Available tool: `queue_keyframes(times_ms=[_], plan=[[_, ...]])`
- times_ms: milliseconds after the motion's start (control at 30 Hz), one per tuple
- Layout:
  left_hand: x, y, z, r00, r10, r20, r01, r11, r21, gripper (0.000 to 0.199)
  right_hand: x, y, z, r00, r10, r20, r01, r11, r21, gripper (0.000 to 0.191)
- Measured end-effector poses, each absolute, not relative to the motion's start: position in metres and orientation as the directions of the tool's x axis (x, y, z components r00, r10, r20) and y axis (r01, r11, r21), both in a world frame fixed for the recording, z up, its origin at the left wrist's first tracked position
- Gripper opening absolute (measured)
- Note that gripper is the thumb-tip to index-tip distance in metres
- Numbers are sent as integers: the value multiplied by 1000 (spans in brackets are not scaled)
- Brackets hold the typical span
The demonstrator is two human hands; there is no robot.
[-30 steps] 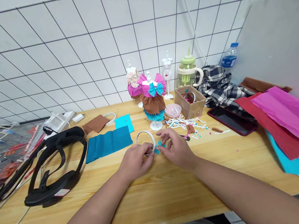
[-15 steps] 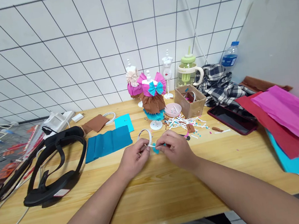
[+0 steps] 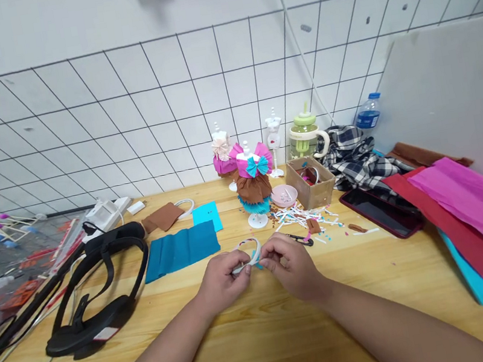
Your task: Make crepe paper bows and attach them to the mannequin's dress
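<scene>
My left hand [image 3: 223, 279] is closed on a narrow white roll of tape [image 3: 258, 245], thumb against fingers, over the middle of the table. Close beside it, my right hand [image 3: 292, 265] pinches at the right edge of the roll, fingertips together; what exactly they grip is too small to make out. A small piece of blue paper [image 3: 256, 260] shows between the hands, partly hidden. Just behind stands a mini dress form [image 3: 252, 188] in a pink, brown and blue paper dress with a blue bow.
Blue crepe paper [image 3: 181, 250] and a black headset strap [image 3: 99, 295] lie left. Paper scraps [image 3: 295, 216], black snips [image 3: 300, 239], a cardboard box [image 3: 316, 189] and a pink dish [image 3: 284, 195] stand behind. A phone [image 3: 381, 212] and coloured sheets [image 3: 472, 218] are right.
The view has tipped upward, so the table sits lower in the picture. The tape roll has turned in my left hand, and the white strip stretched between my hands no longer shows.
</scene>
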State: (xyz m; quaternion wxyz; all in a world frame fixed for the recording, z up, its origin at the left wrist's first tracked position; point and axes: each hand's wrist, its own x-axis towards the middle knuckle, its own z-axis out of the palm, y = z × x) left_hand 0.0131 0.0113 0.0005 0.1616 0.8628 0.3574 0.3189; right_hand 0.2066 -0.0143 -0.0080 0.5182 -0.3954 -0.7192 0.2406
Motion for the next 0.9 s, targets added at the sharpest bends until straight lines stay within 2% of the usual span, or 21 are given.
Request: queue_keyframes(times_ms=[200,400,533,600,667,733,800,900], plan=[[18,7,2,424,782,457,443,-619,649,16,204,-20,-8,-222,632,742,327,765,-554,10],[21,5,0,359,781,511,416,-624,661,15,202,-18,-10,-205,612,764,328,778,-535,11],[23,4,-5,339,822,458,412,-567,713,17,201,-20,-9,-197,634,748,335,761,-556,13],[17,10,-8,252,875,414,396,-484,781,18,203,-22,-7,-199,636,746,327,761,-561,13],[3,24,-11,29,922,385,353,-370,859,20,206,-24,-5,-223,621,751,306,776,-551,13],[-18,42,-11,-126,914,386,349,-323,879,22,209,-24,-3,-270,636,723,300,769,-565,13],[-39,59,-10,-103,908,405,540,-290,790,26,211,-20,-3,-284,721,632,327,692,-643,10],[-56,76,-12,160,903,399,837,-338,430,28,211,-8,-9,-168,892,420,313,452,-835,7]])
